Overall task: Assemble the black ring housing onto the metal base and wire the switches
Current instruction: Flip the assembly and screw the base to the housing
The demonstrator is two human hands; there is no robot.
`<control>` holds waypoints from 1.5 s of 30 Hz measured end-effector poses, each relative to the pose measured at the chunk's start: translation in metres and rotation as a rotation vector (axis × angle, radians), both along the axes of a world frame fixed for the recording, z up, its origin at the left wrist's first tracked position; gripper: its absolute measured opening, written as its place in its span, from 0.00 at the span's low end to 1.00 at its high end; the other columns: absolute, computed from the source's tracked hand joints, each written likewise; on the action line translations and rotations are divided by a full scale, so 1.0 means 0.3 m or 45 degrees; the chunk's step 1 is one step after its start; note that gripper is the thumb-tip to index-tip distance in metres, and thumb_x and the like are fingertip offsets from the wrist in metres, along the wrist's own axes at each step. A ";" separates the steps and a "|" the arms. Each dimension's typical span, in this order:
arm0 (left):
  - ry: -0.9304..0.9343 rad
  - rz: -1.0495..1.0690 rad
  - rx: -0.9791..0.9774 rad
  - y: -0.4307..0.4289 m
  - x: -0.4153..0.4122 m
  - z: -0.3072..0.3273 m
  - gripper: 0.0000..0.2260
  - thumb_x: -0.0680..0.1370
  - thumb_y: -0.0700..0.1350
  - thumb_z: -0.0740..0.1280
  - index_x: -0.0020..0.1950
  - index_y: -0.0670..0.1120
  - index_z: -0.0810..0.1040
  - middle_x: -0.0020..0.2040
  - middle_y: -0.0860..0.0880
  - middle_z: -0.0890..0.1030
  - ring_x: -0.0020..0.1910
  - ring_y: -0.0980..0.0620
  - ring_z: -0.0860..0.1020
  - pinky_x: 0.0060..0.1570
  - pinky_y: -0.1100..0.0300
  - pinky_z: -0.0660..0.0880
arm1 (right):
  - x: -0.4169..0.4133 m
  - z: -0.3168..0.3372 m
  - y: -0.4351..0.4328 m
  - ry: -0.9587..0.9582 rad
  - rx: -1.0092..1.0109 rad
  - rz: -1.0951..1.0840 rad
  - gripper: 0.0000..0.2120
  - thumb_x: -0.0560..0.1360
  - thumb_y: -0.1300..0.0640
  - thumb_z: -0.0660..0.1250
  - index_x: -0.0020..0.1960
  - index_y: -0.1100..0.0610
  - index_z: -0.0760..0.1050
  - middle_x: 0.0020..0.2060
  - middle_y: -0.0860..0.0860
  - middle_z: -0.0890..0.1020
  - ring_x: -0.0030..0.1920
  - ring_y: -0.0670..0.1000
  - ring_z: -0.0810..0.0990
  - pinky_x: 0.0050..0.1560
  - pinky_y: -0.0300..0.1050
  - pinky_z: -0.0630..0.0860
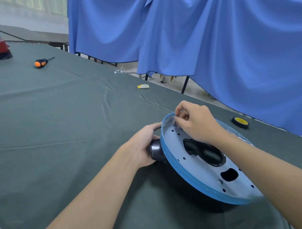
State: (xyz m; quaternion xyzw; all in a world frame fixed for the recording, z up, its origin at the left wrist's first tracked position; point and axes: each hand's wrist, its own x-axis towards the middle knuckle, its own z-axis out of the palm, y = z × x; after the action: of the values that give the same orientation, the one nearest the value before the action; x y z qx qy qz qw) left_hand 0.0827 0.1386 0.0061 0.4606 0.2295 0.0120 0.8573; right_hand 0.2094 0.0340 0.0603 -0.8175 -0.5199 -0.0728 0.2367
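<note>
Pinching a small dark part [175, 123] at the metal base [172, 139] far rim, R hand [196, 123] has fingers curled tight. L hand [143, 145] wraps the black housing [156, 150] sticking out under base's left edge. Base sits tilted on green cloth [75, 129]; screwdriver [42, 62] well away, far-left of base.

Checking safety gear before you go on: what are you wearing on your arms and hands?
No gloves on the left hand or right hand. Both forearms are bare to the frame's edge: no sleeve, watch or band shows. A small glint at a right finger may be a ring; too small to tell.
</note>
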 end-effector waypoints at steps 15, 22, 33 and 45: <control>-0.007 -0.021 0.014 0.009 0.008 -0.011 0.19 0.72 0.58 0.72 0.33 0.42 0.84 0.39 0.45 0.84 0.32 0.45 0.81 0.33 0.58 0.78 | 0.008 0.066 0.004 0.042 -0.250 0.003 0.04 0.73 0.58 0.72 0.40 0.52 0.80 0.29 0.42 0.79 0.40 0.50 0.76 0.46 0.39 0.69; -0.009 -0.006 -0.003 0.013 0.016 -0.020 0.18 0.73 0.57 0.72 0.35 0.42 0.84 0.40 0.44 0.84 0.33 0.46 0.82 0.32 0.58 0.78 | 0.001 0.088 0.019 0.039 -0.337 0.039 0.05 0.72 0.62 0.71 0.41 0.54 0.83 0.29 0.40 0.79 0.39 0.45 0.77 0.48 0.40 0.76; -0.011 0.013 0.004 0.019 0.024 -0.032 0.18 0.74 0.57 0.71 0.36 0.43 0.84 0.41 0.45 0.84 0.34 0.45 0.81 0.36 0.57 0.78 | 0.024 0.095 0.022 -0.073 -0.312 0.045 0.05 0.75 0.57 0.69 0.44 0.52 0.83 0.37 0.43 0.81 0.47 0.48 0.77 0.47 0.41 0.72; -0.043 0.024 -0.022 0.024 0.027 -0.042 0.18 0.75 0.55 0.69 0.32 0.45 0.83 0.36 0.47 0.83 0.33 0.47 0.81 0.39 0.55 0.75 | 0.080 0.083 0.056 -0.104 -0.420 0.121 0.04 0.77 0.58 0.66 0.48 0.50 0.79 0.42 0.48 0.80 0.45 0.51 0.73 0.43 0.43 0.66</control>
State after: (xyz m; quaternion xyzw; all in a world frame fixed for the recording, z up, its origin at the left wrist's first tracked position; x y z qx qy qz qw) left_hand 0.0907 0.1459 -0.0065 0.4507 0.2194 0.0259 0.8649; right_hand 0.2335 0.0508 0.0851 -0.8161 -0.5721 -0.0083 0.0813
